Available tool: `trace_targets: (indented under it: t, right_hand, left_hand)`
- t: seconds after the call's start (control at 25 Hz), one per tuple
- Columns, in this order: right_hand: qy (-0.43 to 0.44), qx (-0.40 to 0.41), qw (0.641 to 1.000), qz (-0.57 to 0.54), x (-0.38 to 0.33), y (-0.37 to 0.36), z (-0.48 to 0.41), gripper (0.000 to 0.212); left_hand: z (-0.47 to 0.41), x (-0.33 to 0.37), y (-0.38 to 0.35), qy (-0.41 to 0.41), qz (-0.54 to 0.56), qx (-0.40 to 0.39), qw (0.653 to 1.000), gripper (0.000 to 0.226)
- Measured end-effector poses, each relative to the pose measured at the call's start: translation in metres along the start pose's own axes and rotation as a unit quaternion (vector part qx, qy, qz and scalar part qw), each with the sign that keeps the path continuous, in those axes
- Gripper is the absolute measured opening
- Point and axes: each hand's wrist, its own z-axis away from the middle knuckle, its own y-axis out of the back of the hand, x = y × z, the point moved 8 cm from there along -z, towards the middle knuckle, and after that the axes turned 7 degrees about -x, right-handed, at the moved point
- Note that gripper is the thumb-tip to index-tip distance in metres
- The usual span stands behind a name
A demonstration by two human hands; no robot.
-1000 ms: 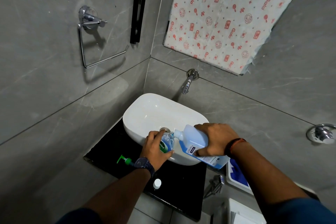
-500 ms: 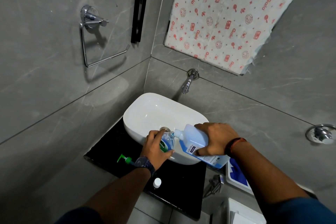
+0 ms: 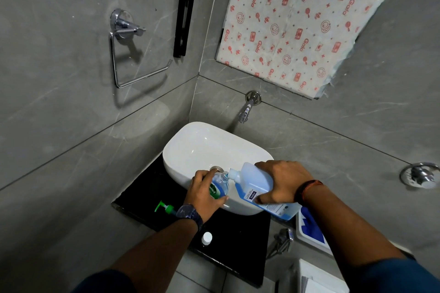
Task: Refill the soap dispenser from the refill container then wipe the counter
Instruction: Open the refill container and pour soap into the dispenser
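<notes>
My left hand (image 3: pixel 204 191) grips a small clear soap dispenser bottle (image 3: pixel 220 185) with a green label, held over the near rim of the white basin (image 3: pixel 190 147). My right hand (image 3: pixel 281 179) holds the big pale-blue refill container (image 3: pixel 252 179) tilted, its white spout touching the dispenser's open neck. Blue liquid sits in both bottles. The green pump head (image 3: pixel 165 207) lies on the black counter (image 3: pixel 238 240) left of my wrist. A white cap (image 3: pixel 206 238) stands on the counter near its front edge.
A chrome tap (image 3: pixel 247 108) juts from the grey tiled wall above the basin. A chrome towel ring (image 3: pixel 129 52) hangs on the left wall. A blue-and-white object (image 3: pixel 309 228) and a metal fitting (image 3: pixel 282 240) sit right of the counter. A patterned sheet (image 3: pixel 297 19) covers the wall.
</notes>
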Motion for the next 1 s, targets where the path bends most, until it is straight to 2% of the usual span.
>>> trace_targets:
  t: [0.28, 1.0]
  right_hand:
    - [-0.009, 0.002, 1.0, 0.011, -0.0016, 0.0012, 0.0027, 0.08]
    - [-0.008, -0.01, 1.0, 0.002, 0.0007, 0.0, 0.0, 0.081]
  left_hand:
    - [0.0019, 0.0029, 0.0022, -0.019, 0.003, 0.015, 1.0, 0.082]
    - [-0.002, 0.0002, -0.0008, -0.003, 0.001, -0.003, 1.0, 0.083]
